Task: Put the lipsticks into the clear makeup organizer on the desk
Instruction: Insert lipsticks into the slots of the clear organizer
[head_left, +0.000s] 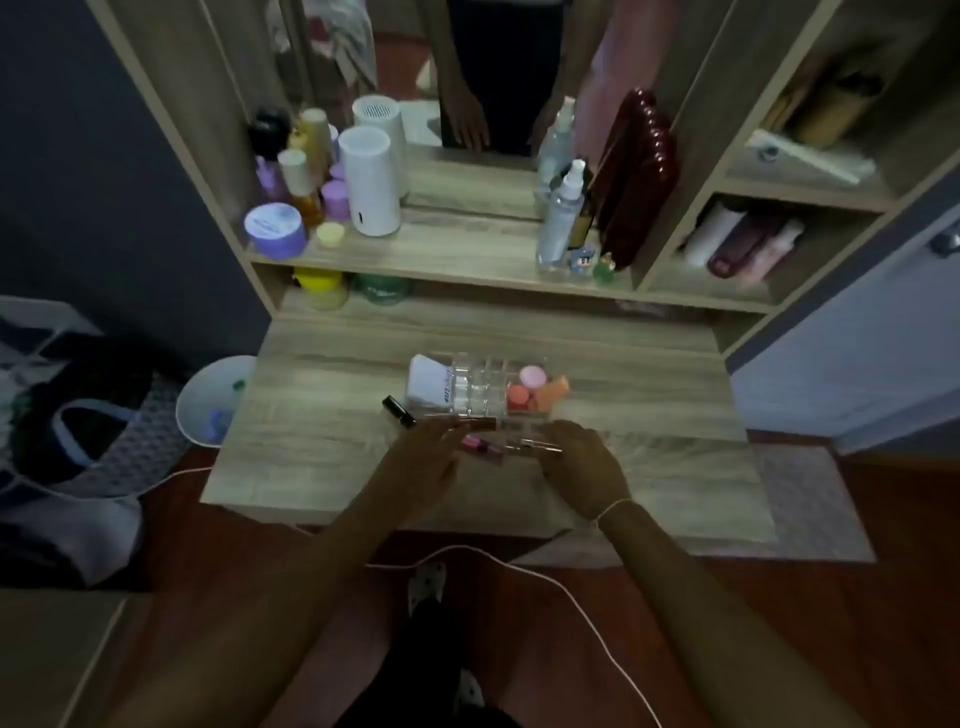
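lipsticks (485, 446) lie in a loose cluster on the desk (322, 452) just in front of the clear makeup organizer (478, 387) — pink tube clearest, the rest blurred, count unclear. a black tube (399, 410) sits apart at the organizer's left front corner. organizer grid cells look empty; sponges (535, 389) fill its right section, a white packet (434, 382) its left. left hand (423, 462) flat, fingers spread, over the cluster's left end; right hand (582, 465) at the right end, fingertips on a thin tube — probably pinching it, can't tell for sure.
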